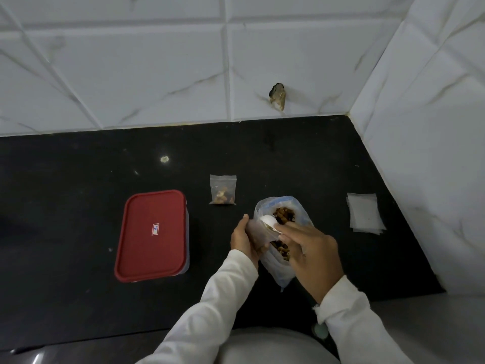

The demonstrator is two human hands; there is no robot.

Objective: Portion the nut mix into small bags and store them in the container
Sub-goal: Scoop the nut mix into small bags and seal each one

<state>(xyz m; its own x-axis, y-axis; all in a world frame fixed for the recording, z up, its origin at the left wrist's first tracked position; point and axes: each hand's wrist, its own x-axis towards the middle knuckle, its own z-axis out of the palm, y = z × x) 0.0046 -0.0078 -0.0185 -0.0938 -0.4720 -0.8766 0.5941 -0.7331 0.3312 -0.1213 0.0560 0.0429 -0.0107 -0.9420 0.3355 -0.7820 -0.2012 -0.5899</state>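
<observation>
A large clear bag of nut mix (284, 219) stands open on the black counter (78, 166). My left hand (244, 239) grips a small clear bag (258, 232) just left of it. My right hand (312, 252) holds a white spoon (267, 222) over the small bag's mouth and covers part of the large bag. One filled small bag (223, 190) lies further back on the counter. A container with a red lid (152, 236) sits shut at the left.
A stack of flat small bags (364, 214) lies at the right near the tiled side wall (433, 153). A tiled back wall (157, 74) bounds the counter, with a chipped hole (277, 98) in it.
</observation>
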